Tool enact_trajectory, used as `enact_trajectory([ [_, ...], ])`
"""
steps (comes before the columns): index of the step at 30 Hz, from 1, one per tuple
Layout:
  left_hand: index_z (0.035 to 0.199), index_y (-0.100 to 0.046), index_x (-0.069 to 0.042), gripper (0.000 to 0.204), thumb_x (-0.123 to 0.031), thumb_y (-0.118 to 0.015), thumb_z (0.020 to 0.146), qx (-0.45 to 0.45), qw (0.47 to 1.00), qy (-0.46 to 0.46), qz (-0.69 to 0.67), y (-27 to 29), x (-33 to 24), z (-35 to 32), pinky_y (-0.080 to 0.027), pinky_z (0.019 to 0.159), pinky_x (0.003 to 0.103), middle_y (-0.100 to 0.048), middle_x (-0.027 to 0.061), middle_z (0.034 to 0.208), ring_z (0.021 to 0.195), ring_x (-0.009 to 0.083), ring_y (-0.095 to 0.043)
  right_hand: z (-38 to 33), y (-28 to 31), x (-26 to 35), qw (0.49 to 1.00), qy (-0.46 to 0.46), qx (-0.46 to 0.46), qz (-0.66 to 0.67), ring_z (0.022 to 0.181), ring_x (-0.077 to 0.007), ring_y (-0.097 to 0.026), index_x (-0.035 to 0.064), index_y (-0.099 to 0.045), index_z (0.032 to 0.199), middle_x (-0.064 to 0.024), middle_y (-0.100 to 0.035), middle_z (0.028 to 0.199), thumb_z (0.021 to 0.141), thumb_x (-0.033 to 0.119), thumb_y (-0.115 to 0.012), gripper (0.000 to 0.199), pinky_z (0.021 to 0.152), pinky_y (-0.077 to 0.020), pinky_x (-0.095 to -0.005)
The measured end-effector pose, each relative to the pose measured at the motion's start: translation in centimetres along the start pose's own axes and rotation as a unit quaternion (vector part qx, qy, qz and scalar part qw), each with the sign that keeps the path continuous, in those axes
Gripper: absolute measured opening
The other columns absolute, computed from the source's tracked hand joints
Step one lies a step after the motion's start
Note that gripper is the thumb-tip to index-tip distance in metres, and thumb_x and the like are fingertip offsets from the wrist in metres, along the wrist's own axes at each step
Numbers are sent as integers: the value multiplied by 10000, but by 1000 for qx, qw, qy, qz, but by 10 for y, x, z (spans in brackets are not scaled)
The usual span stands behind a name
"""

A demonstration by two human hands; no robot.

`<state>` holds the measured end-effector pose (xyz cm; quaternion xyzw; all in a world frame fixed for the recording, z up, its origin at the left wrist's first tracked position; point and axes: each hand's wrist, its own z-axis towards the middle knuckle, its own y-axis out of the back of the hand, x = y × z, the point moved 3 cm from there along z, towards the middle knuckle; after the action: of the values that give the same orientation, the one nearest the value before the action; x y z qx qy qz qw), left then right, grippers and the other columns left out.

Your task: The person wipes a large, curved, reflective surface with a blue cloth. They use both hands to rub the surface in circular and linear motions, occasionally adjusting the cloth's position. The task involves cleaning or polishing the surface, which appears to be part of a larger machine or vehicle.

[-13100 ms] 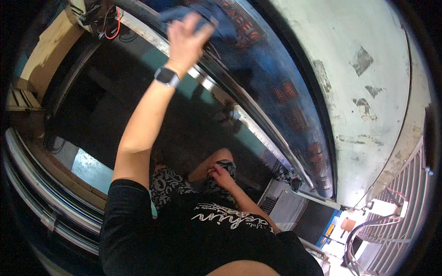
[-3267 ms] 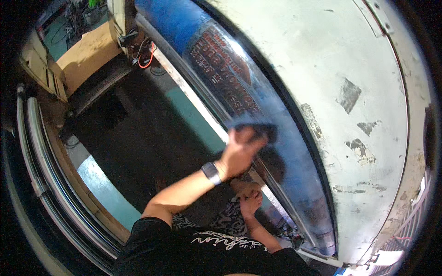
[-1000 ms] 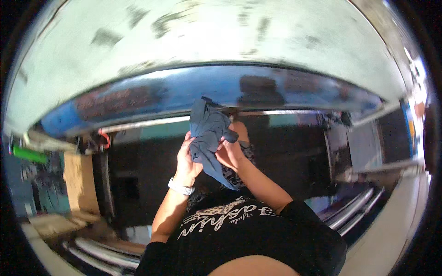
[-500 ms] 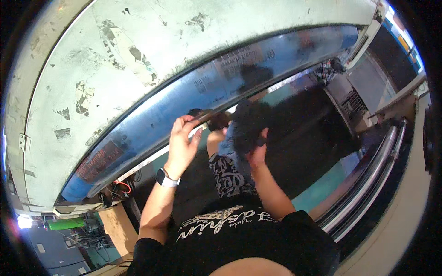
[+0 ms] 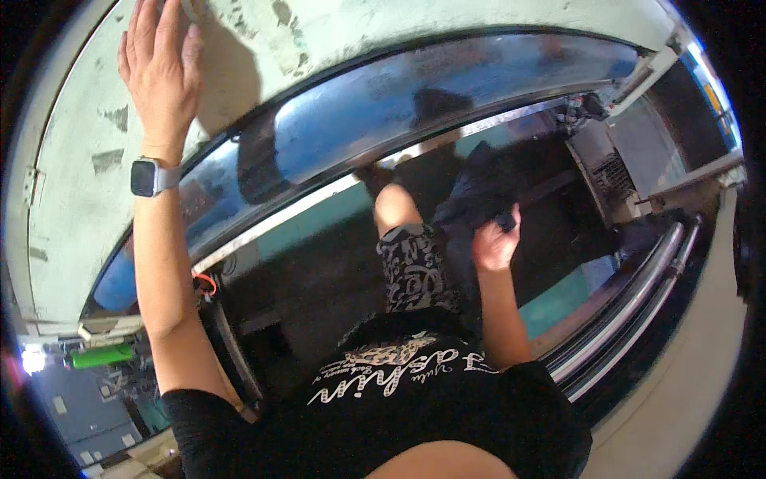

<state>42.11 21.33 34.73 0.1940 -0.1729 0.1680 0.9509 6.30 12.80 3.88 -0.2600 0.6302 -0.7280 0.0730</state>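
Observation:
My left hand, a watch on its wrist, is raised to the pale, scuffed machine panel. Its fingers are stretched out and appear to rest on that surface; the fingertips run out of the picture at the top. Farther right and lower, my right hand is closed on a dark cloth, which hangs loosely in front of it. Below the panel lies a long blue roller with a shiny surface, and the shadow of my left arm crosses it.
Two bright metal bars run along the lower right. A grey box-like part with a grille stands at the right. At the lower left are a green roll and blue-grey cabinets. My bare knee is close to the roller's lower rail.
My left hand has left the roller's lower edge and gone up and left onto the pale panel. My right hand has moved right and slightly up with the dark cloth.

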Motion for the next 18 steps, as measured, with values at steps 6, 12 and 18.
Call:
enact_trajectory([
  [6,1404,-337,-185,525,-354,-439,919,-26,999,-12,47,-16,7,-12,-101,1120,383,-296,39,1465,1367,201,-232,19,24,-12,990,-102,-46,87,1083,-274,-521,38,-552,1171,-103,-573,1195,930,392,-373,465,969,-369,-353],
  [12,1402,-336,-151,516,-340,-425,931,-19,995,-42,91,-13,0,-4,-154,1103,392,-302,58,1461,1362,227,-246,80,-7,13,975,141,-131,-113,1173,-239,-466,63,-440,1302,-59,-499,1297,959,398,-357,486,1018,-333,-385],
  [18,1411,-313,-120,542,-328,-427,923,-9,991,-62,116,-9,3,-2,-112,1117,393,-282,82,1468,1376,236,-208,199,-11,135,910,354,-112,-183,1181,-277,-434,80,-251,1405,-61,-424,1346,905,324,-543,628,1016,-327,-388],
])
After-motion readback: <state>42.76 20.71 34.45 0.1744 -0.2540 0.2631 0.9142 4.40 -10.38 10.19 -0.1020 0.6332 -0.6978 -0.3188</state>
